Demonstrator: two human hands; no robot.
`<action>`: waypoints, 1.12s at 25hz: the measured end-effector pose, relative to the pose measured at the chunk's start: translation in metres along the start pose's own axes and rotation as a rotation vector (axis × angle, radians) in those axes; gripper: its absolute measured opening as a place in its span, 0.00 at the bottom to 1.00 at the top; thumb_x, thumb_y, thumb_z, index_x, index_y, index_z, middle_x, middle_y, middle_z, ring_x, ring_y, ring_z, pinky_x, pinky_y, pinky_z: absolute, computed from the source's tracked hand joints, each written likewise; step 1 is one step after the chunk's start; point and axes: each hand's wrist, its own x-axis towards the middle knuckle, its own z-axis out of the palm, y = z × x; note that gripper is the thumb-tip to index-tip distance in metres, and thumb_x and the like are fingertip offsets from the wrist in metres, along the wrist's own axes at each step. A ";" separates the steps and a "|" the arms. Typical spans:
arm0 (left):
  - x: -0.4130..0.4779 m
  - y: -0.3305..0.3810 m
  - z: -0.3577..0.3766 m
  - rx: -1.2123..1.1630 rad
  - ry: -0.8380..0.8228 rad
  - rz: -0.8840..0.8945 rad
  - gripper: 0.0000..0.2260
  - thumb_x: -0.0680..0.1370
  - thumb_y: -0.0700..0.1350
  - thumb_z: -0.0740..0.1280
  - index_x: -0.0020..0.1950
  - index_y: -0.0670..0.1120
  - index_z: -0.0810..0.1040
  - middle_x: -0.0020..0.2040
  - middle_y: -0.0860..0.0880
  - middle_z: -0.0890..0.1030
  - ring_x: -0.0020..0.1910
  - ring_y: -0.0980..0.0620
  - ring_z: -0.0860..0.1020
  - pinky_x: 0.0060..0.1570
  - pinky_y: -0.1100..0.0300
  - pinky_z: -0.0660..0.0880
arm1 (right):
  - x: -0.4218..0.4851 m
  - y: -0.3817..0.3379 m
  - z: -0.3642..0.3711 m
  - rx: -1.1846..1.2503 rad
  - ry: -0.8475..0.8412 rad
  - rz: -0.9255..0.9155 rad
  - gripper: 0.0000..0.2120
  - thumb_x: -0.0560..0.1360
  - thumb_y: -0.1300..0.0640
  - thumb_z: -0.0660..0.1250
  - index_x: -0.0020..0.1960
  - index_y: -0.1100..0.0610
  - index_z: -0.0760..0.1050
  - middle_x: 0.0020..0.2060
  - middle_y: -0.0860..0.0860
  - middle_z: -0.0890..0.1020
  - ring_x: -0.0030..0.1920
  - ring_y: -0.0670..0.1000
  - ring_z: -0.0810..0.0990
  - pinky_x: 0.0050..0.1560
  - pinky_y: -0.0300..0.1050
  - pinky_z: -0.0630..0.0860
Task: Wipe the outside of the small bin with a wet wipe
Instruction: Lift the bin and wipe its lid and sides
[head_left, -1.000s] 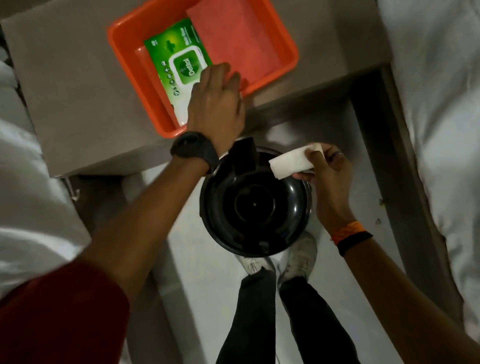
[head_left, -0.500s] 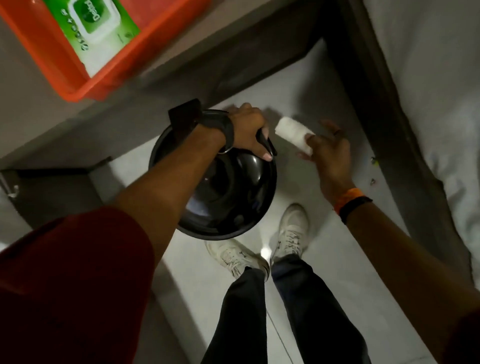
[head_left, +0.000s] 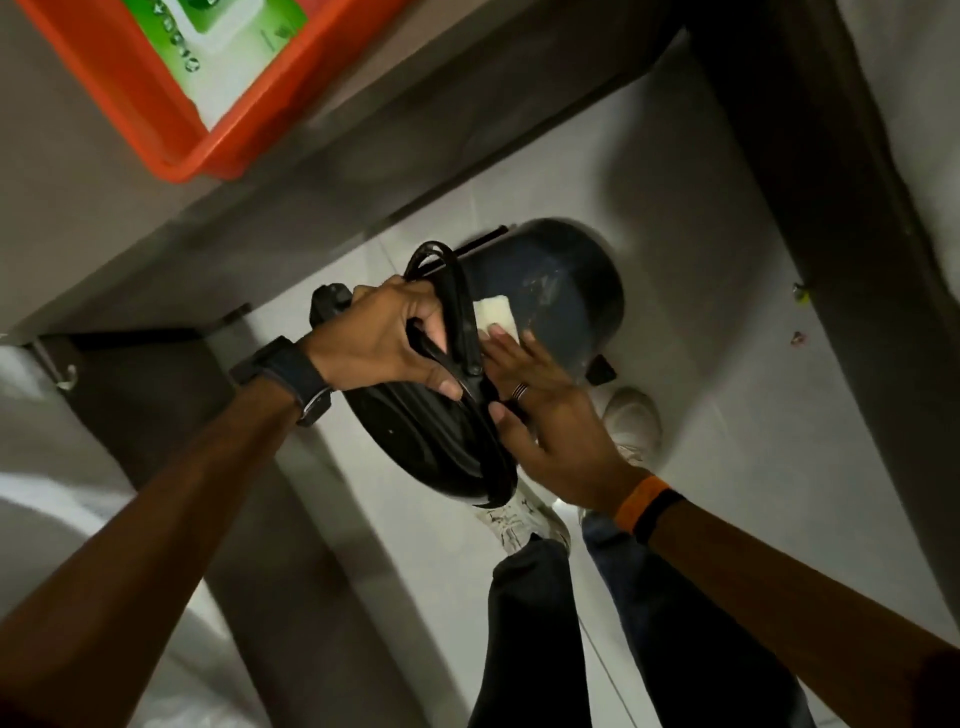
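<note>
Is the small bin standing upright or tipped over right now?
Tipped. The small bin is tilted so its side wall faces the camera; the left hand grips its rim while the right hand presses the wet wipe against it.

The bin (head_left: 561, 291) looks like dark plastic, kinda matt on the side with pale scuffs, while its lid (head_left: 431, 447) is glossy black. The wipe (head_left: 497, 312) is soft white cloth-like stuff. Tray (head_left: 218, 140) up top is shiny orange plastic, and the floor (head_left: 727, 415) is smooth pale tile.
</note>
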 end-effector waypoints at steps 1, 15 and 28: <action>-0.003 -0.008 0.002 -0.034 0.018 -0.001 0.18 0.59 0.49 0.83 0.38 0.41 0.81 0.44 0.46 0.82 0.50 0.48 0.78 0.63 0.39 0.71 | 0.007 0.006 0.002 -0.065 -0.037 -0.010 0.27 0.82 0.52 0.52 0.79 0.61 0.64 0.79 0.56 0.67 0.82 0.51 0.60 0.84 0.51 0.50; -0.016 -0.043 0.006 -0.183 0.066 -0.019 0.15 0.56 0.49 0.83 0.34 0.49 0.79 0.39 0.54 0.79 0.44 0.60 0.77 0.49 0.68 0.72 | 0.031 0.058 0.003 0.110 0.062 0.468 0.28 0.86 0.50 0.51 0.83 0.54 0.48 0.81 0.44 0.50 0.80 0.34 0.40 0.84 0.54 0.40; -0.009 -0.036 0.013 -0.113 0.017 0.011 0.17 0.55 0.53 0.84 0.34 0.48 0.81 0.40 0.55 0.79 0.49 0.51 0.76 0.59 0.49 0.72 | 0.123 0.088 -0.026 -0.100 -0.008 0.557 0.20 0.85 0.63 0.55 0.76 0.56 0.71 0.72 0.58 0.74 0.73 0.60 0.71 0.75 0.41 0.62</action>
